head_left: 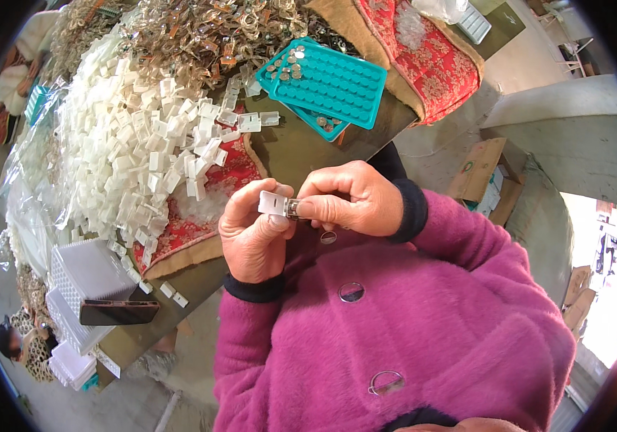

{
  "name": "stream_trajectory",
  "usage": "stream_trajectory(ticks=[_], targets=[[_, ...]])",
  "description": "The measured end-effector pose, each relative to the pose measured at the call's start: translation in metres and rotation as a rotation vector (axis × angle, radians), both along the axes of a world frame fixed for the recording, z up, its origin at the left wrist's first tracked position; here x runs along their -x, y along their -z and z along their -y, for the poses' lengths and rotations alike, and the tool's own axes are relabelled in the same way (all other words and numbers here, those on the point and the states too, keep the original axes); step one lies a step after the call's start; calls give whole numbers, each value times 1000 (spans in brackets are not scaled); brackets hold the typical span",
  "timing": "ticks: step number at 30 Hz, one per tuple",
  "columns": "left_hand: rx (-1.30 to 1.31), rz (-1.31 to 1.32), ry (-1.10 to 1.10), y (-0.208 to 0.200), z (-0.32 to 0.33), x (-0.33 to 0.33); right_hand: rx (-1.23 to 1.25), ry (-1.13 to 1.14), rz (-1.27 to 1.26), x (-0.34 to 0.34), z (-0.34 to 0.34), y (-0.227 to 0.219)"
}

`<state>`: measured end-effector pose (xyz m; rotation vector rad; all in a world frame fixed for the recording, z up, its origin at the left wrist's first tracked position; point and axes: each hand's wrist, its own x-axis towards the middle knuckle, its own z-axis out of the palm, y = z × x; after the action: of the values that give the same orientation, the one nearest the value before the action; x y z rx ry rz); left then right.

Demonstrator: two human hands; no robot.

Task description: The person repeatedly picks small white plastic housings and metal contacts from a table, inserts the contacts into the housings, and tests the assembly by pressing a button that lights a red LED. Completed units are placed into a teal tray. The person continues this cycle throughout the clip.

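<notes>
In front of my chest, my left hand [252,241] pinches a small white plastic case [272,203] between thumb and fingers, its lid opened upward. My right hand [362,198] grips a small shiny metallic piece [293,209] between thumb and forefinger, right at the case's edge; whether it sits inside cannot be made out. A big heap of similar white plastic cases [118,144] lies on the table to the left of my hands. Beyond them a teal tray [337,83] with rows of round pockets has several round silvery discs [290,66] at its left end.
Behind the white cases is a heap of clear and metallic parts [200,36]. Red patterned cloth [438,79] lies at the far right of the table. A dark phone [119,312] leans by stacked white trays [92,270] at left. An open cardboard box [478,169] stands at right.
</notes>
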<state>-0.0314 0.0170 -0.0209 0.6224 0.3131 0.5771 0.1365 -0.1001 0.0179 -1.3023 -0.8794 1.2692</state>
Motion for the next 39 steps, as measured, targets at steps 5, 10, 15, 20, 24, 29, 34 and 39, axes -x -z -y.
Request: stream_trajectory(ticks=[5, 10, 15, 20, 24, 29, 34, 39], targets=[[-663, -273, -60, -13, -12, 6, 57, 51, -135, -4, -5, -1], [-957, -452, -132, -23, -14, 6, 147, -24, -335, -11, -11, 3], [-1049, -487, -101, -26, -10, 7, 108, -87, -145, -15, -8, 3], [-1065, -530, -138, -23, -2, 9, -49, -135, 182, -9, -11, 2], [-1235, -544, -203, -18, 4, 18, -182, -174, 330, -1, -12, 1], [-1146, -579, -221, -15, 9, 43, -222, -113, 416, 7, -19, 11], [-547, -545, -339, -20, -10, 71, -386, 91, 846, 18, -50, 34], [-433, -471, -282, -17, -26, 82, -298, 65, 1151, 30, -69, 44]])
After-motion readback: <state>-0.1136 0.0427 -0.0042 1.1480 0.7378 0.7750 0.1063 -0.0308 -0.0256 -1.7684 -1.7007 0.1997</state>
